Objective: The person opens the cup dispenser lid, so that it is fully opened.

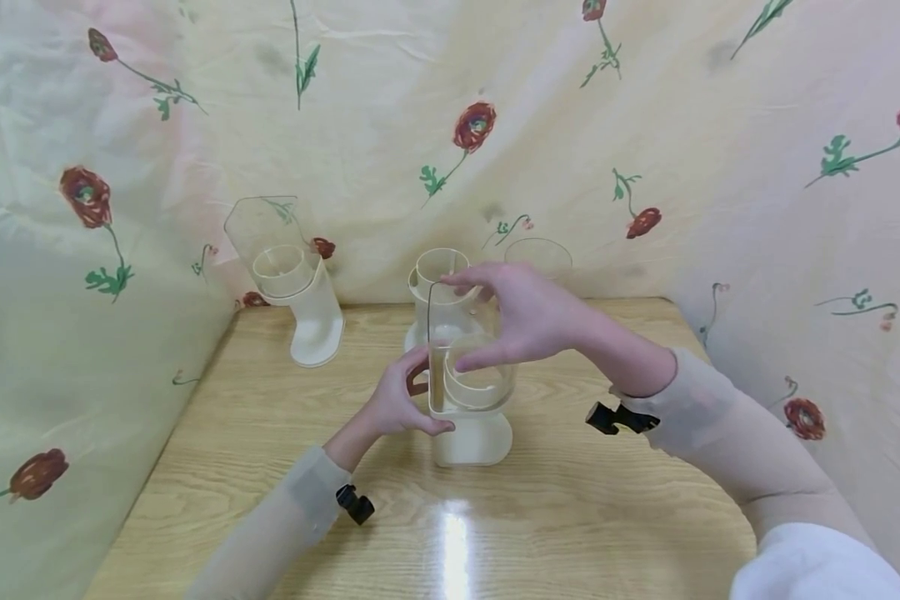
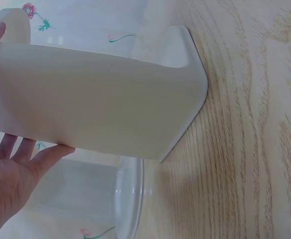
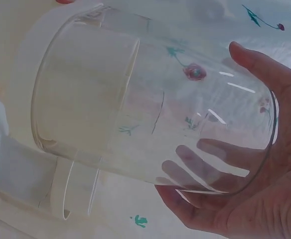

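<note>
A cream-white stand (image 1: 474,442) rises from the table in front of me, its foot on the wood. Over its upper ring sits a tall clear container (image 3: 185,114) with rounded sides and an open top. My left hand (image 1: 390,404) grips the stand from the left, just below the container. In the left wrist view, its fingers (image 2: 23,152) lie along the edge of the smooth column. From the right, my right hand (image 1: 532,312) holds the container by its upper end, thumb on the near side and fingers on the far side.
A similar white stand (image 1: 318,325) with a clear container (image 1: 258,225) is at the back left. Directly behind the held one stands another with a pale ring (image 1: 442,267). A clear rim (image 1: 537,243) shows behind my right hand. Flowered cloth (image 1: 375,167) surrounds the wooden table (image 1: 570,508).
</note>
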Motion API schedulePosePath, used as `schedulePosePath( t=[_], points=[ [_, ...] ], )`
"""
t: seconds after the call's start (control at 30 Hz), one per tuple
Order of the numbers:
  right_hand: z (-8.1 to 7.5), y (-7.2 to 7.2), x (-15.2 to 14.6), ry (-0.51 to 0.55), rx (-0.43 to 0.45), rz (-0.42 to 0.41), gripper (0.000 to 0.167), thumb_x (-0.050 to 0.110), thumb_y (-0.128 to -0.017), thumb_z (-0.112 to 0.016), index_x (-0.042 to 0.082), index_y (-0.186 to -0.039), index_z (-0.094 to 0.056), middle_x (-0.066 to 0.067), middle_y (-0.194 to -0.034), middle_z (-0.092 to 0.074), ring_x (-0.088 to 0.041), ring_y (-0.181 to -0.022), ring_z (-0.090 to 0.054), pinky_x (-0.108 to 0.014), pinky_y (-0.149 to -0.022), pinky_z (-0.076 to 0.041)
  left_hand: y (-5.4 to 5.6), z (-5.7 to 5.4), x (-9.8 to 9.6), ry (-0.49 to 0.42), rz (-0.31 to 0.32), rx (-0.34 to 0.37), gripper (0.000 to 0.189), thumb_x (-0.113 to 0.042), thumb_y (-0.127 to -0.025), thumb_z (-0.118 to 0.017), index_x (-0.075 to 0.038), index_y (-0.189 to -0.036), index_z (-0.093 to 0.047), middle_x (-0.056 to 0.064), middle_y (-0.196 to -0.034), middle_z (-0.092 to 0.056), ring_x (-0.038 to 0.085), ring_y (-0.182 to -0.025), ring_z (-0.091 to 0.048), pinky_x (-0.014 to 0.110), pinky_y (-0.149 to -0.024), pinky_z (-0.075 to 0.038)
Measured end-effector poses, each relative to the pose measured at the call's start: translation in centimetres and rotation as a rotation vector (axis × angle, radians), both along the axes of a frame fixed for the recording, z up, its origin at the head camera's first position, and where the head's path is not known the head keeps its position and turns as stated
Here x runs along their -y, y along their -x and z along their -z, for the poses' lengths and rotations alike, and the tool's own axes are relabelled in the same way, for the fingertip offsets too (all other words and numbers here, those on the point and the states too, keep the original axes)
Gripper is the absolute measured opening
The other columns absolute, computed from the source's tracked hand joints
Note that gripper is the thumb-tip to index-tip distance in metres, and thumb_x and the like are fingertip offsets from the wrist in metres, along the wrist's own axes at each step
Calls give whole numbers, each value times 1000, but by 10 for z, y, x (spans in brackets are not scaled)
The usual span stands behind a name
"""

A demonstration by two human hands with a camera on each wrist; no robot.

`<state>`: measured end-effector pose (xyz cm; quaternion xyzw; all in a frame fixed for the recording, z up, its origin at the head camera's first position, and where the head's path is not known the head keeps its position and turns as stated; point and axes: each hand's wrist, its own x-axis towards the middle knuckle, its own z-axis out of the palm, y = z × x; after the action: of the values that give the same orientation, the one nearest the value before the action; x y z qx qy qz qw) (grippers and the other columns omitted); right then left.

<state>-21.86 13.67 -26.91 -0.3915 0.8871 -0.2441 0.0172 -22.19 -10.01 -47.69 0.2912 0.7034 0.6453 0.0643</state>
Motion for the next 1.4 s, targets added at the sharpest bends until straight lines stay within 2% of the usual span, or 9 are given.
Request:
schedulePosePath(
  t=[0.3, 0.37, 0.47, 0.53, 0.63, 0.8, 0.9, 1.13, 1.4],
  points=[
    [4, -9, -4, 1, -44, 36, 104, 49, -71, -97, 10, -156, -51, -9, -145, -66, -29, -121, -65, -50, -103, -59, 0, 1, -2, -3, 15, -3, 101, 6, -58, -97, -8, -149, -55, 14, -144, -60, 23, -136, -59, 44, -108, -60],
    [8, -9, -8, 58, -25, 34, 110, 46, -71, -99, 10, -160, -46, -10, -149, -62, -30, -125, -65, -51, -106, -58, 0, 1, -2, -9, 12, 5, 103, 8, -57, -97, -8, -150, -54, 14, -145, -60, 23, -136, -59, 46, -109, -59],
    [17, -10, -17, 225, 56, 34, 119, 32, -69, -102, 10, -165, -34, -15, -155, -54, -35, -135, -62, -52, -114, -55, -1, 0, -3, -9, 3, 6, 103, 7, -57, -97, -7, -150, -54, 16, -144, -60, 26, -136, -59, 52, -110, -58],
    [29, -9, -26, 354, 123, 36, 124, 19, -67, -103, 10, -166, -28, -18, -157, -51, -38, -141, -58, -51, -120, -51, 0, 0, -3, -7, 0, 2, 101, 6, -58, -96, -6, -149, -54, 18, -143, -60, 29, -136, -58, 56, -110, -57],
    [57, -7, -38, 453, 204, 47, 122, 7, -68, -101, 8, -165, -28, -19, -158, -51, -38, -143, -56, -44, -122, -48, 0, -1, -3, 2, -5, 7, 99, 6, -59, -96, -5, -148, -54, 18, -142, -60, 33, -137, -57, 58, -110, -56],
    [105, -8, -42, 428, 256, 45, 104, 13, -72, -99, 5, -158, -41, -15, -153, -59, -32, -132, -66, -31, -113, -55, -1, -1, 0, 7, 0, 21, 102, 8, -58, -96, -4, -149, -52, 19, -145, -58, 35, -140, -55, 56, -112, -55],
    [119, -8, -38, 443, 213, 23, 101, 16, -70, -101, 8, -155, -46, -11, -148, -65, -28, -128, -67, -31, -108, -57, -1, 2, 0, 1, 0, 10, 102, 7, -58, -96, -3, -150, -51, 20, -146, -58, 36, -140, -55, 58, -112, -55],
    [119, -7, -32, 460, 118, -37, 104, 19, -65, -104, 10, -151, -46, -8, -143, -68, -29, -134, -64, -44, -113, -54, 0, 4, 1, 13, -8, 6, 103, 6, -58, -97, -6, -150, -52, 18, -144, -59, 30, -136, -57, 62, -110, -55],
    [109, -12, -29, 386, 84, 16, 99, 23, -66, -104, 14, -148, -49, -5, -140, -69, -25, -122, -71, -46, -102, -60, 1, 2, 1, 32, -21, 3, 99, 5, -57, -98, -6, -146, -55, 17, -142, -60, 30, -136, -58, 62, -107, -57]
  ],
)
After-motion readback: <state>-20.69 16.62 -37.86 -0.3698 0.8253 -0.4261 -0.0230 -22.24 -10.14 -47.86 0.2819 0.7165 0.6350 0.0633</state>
